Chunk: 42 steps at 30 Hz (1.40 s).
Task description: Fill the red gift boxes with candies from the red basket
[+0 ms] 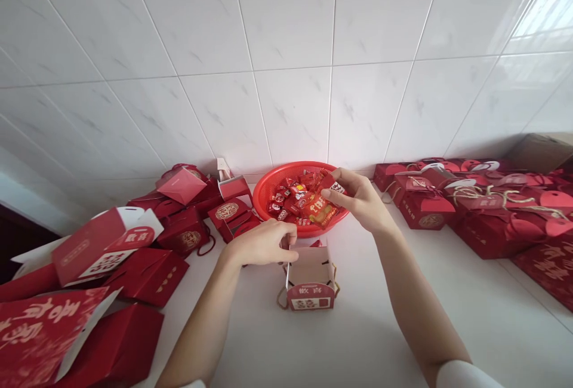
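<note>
A small red-and-white gift box (312, 296) stands upright on the white surface in front of me, its top open, with twisted cord handles at its sides. My left hand (264, 243) is at the box's back left corner, thumb and finger closed on its rim. Beyond the box sits a red plastic basket (263, 180) full of wrapped sweets (286, 200). Over the basket's right side, my right hand (356, 200) pinches a red and orange snack packet (323, 210) between thumb and fingers. The far ends of the left fingers are partly hidden.
Red gift boxes (143, 277) lie heaped on the left, some with flaps open. More closed red boxes (425, 203) with cord handles stand in rows on the right, a brown cardboard box (539, 152) behind them. A tiled wall (293, 107) rises behind the basket.
</note>
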Available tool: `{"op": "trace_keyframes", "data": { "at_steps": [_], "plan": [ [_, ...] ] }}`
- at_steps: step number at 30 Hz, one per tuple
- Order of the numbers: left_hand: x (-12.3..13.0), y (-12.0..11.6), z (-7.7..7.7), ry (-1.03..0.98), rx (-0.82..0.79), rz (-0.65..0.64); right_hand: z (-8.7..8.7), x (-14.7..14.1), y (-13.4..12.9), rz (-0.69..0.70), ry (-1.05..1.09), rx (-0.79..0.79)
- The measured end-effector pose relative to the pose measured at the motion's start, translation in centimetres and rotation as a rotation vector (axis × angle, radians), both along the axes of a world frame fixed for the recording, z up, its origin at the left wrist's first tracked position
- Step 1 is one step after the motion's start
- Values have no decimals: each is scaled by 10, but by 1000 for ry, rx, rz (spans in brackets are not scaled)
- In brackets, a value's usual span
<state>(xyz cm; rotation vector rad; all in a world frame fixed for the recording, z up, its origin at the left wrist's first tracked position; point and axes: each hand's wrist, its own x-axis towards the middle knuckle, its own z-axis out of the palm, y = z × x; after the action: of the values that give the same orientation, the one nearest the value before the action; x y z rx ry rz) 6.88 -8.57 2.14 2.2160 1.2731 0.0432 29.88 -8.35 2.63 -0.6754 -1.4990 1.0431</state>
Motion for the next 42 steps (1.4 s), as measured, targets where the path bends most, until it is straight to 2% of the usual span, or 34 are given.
{"op": "trace_keyframes", "data": {
  "at_steps": [5, 10, 13, 15, 18, 22, 24, 26, 28, 31, 34, 36, 39, 42],
  "plan": [
    [4, -1, 3, -102, -19, -68, 2, 1, -3, -66, 4, 9],
    [6, -5, -1, -282, -313, -171, 6, 6, -6, -99, 36, -20],
    [5, 2, -10, -298, -418, -143, 7, 7, -6, -119, 56, -35],
    [5, 10, -19, -271, -338, -112, 7, 8, -6, -143, 30, -14],
    [10, 22, -40, -116, -200, -126, 7, 9, -6, -173, -9, 15],
    [31, 28, -74, 90, -152, -202, 7, 10, -7, -150, 43, 1],
    [43, 28, -87, 178, -74, -168, 6, 11, -7, -137, 35, 29],
    [51, 27, -94, 242, -18, -116, 5, 11, -8, -138, -2, 64],
    [53, 29, -96, 271, -6, -100, 5, 11, -9, -143, -27, 80],
    [44, 32, -84, 279, -33, -127, 6, 12, -10, -146, -25, 75],
    [25, 29, -57, 201, -119, -170, 8, 13, -12, -162, -46, 74],
    [11, 19, -34, 17, -151, -222, 8, 15, -12, -182, -95, 95],
    [-3, -5, -1, -218, -87, -284, 8, 17, -12, -209, -148, 137],
    [-7, -28, 19, -348, -21, -321, 9, 17, -13, -221, -164, 150]
  ]
}}
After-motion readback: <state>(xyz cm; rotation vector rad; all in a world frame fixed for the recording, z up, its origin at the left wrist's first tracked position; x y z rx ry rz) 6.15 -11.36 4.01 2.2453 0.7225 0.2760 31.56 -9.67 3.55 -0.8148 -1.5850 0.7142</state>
